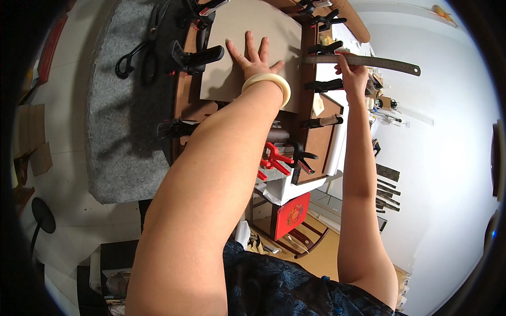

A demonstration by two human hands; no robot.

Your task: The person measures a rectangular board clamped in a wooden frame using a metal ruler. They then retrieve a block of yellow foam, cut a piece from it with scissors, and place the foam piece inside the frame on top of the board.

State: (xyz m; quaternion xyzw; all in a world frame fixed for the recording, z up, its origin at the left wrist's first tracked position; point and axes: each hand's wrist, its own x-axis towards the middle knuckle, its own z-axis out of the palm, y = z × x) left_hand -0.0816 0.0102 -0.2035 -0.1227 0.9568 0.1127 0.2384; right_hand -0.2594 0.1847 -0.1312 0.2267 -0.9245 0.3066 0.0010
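Note:
My left hand (257,66) lies flat with fingers spread on a beige board (224,79); a cream bangle (268,79) circles its wrist. My right hand (353,76) pinches a long metal ruler (392,64) between thumb and fingers, at the board's right side. The ruler's left end reaches over the brown wooden frame (309,97) to the board's edge, and its holed end sticks out to the right. Black spring clamps grip the frame on both sides, among them one (203,58) left of my left hand and one (324,85) just below the ruler.
Black-handled scissors (126,63) lie on a grey felt-covered table (121,137) at the left. Nearer me are a red spring clamp (276,158) and a black clamp (304,157). Below them is a chair (311,242) beside a red panel (292,215). A white wall (443,131) stands at the right.

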